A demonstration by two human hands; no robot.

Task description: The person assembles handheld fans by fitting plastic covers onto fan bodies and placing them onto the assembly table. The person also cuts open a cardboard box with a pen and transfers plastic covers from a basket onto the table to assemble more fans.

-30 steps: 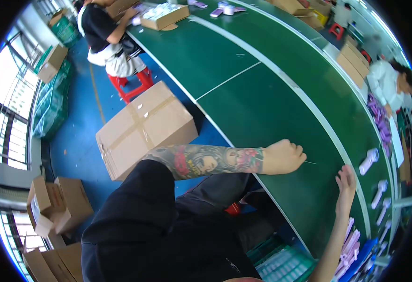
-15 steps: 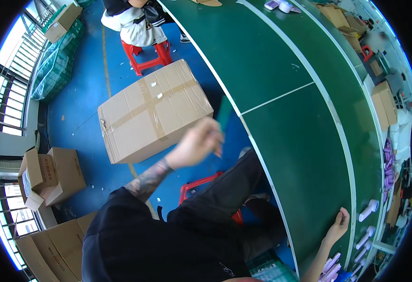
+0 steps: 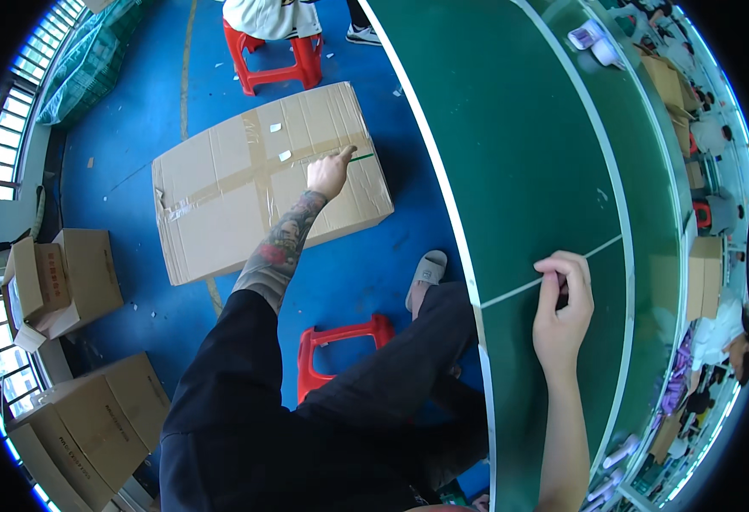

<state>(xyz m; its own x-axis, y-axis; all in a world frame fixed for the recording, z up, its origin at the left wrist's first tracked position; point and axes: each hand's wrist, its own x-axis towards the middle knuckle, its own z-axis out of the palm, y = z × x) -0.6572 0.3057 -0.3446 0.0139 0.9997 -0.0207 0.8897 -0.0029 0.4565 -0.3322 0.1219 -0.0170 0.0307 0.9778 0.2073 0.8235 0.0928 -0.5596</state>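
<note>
Over the right part of a large taped cardboard box [image 3: 212, 183] on the floor, my left hand [image 3: 329, 174] is closed, its index finger stretched forward. A thin green strip [image 3: 362, 157] sticks out from it to the right; its exact kind does not show. Small pale scraps [image 3: 285, 156] lie on the box top. My right hand [image 3: 565, 303] is above the green workbench [image 3: 528, 154], beside a white cross line. Its fingers curl to meet the thumb, and whatever sits between them is too small to make out.
A red stool [image 3: 304, 363] stands by my leg, another [image 3: 276, 64] under a seated person ahead. Opened cartons [image 3: 88, 273] stand at left. Purple-and-white handheld devices [image 3: 594, 41] lie on the bench's far side. The bench's white edge [image 3: 442, 183] runs between my arms.
My left hand has moved forward and left onto the box top with the green strip. My right hand has come forward along the bench to the cross line. The whole view has shifted.
</note>
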